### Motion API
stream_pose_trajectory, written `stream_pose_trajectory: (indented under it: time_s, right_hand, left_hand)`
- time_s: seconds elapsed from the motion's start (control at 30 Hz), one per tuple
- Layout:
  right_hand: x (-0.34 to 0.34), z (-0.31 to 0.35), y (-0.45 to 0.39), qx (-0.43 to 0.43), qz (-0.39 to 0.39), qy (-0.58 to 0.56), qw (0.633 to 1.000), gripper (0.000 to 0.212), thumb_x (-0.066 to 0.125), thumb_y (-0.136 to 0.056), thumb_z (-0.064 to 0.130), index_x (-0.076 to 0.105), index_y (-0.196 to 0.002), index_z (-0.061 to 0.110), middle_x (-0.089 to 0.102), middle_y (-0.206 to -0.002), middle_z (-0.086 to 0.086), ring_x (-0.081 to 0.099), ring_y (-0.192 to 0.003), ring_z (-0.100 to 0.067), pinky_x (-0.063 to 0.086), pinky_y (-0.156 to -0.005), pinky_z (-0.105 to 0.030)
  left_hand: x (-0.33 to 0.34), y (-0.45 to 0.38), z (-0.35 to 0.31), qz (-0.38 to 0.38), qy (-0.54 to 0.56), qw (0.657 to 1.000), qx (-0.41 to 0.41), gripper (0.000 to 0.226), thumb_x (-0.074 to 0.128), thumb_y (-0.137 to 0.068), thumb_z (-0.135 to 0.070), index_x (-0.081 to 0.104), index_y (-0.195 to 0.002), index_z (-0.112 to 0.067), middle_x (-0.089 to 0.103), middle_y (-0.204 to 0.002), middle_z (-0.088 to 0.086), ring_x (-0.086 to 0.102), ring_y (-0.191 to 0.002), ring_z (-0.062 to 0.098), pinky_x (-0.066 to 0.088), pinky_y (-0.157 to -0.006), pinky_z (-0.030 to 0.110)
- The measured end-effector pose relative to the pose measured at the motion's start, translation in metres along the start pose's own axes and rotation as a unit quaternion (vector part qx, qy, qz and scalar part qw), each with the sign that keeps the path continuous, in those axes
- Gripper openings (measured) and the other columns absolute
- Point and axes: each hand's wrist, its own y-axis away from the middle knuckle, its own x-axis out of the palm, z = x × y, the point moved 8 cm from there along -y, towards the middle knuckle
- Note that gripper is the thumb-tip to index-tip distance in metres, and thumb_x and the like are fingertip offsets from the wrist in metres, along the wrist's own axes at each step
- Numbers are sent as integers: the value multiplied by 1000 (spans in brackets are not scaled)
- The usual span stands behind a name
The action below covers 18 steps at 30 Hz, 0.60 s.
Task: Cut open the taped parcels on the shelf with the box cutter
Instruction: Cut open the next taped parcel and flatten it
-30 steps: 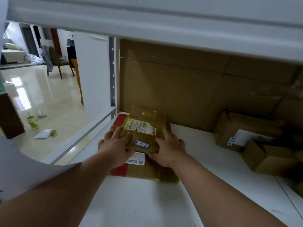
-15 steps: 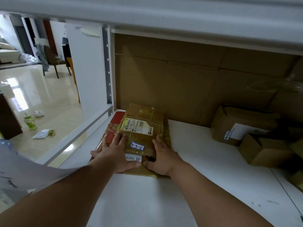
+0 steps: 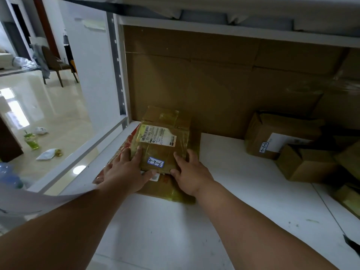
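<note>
Since both hands flank one box, the entries run from them outward.

Left hand: the left hand [image 3: 124, 172] lies with straight fingers against the near-left side and top edge of the taped parcel [image 3: 161, 145], thumb pointing toward the right hand; it presses rather than clasps.

Right hand: the right hand [image 3: 191, 172] rests with fingers extended along the parcel's right edge, thumb at the near corner; no curl round the box is evident. Judged purpose: steadying or squaring the box for a cut.

Task object: the parcel sits between the hands, stacked on a flatter package [image 3: 167, 189] with red print at its left, on the white shelf [image 3: 243, 191]. A sticker marked 3-3-6 [image 3: 155, 162] sits between the two thumbs.

Tool: no box cutter is visible; neither hand holds one.

Beyond the hands: a cardboard backing [image 3: 204, 78] closes the rear.

Right of the right hand, well apart: further parcels [image 3: 282, 137], one tagged.

Obstruction: the upper shelf [image 3: 233, 30] overhangs, limiting headroom, in the inspector's judgement.
</note>
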Motion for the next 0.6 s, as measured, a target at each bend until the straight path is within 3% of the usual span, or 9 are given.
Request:
stream_pose_trajectory:
  time_s: [0.17, 0.37, 0.6]
  right_hand:
    - [2, 4, 2, 5, 19, -16, 1000, 77, 39, -95, 61, 2, -156, 32, -3, -163, 1, 28, -144, -31, 33, -113, -46]
    - [-15, 0, 8, -16, -9, -16, 1000, 78, 38, -95, 63, -2, -156, 34, -14, -164, 6, 11, -150, -31, 19, -119, -51]
    - [-34, -30, 32, -25, -49, -16, 998, 73, 40, -96, 57, 5, -155, 34, -2, -165, 5, 8, -151, -28, 14, -120, -50]
  left_hand:
    - [-6, -3, -1, 21, 10, 1000, -5, 101, 37, -74, -87, -20, -147, -47, -8, -164, -1, 11, -148, 35, 21, -111, 63]
    - [-29, 3, -16, -26, -13, 1000, 3, 109, 23, -61, -98, -9, -151, -44, -16, -163, -4, -14, -149, 30, -2, -112, 66]
    - [-36, 21, -80, -45, -34, 996, 62, 109, 17, -62, -97, -11, -151, -40, -15, -163, -2, -15, -148, 30, -11, -113, 62]
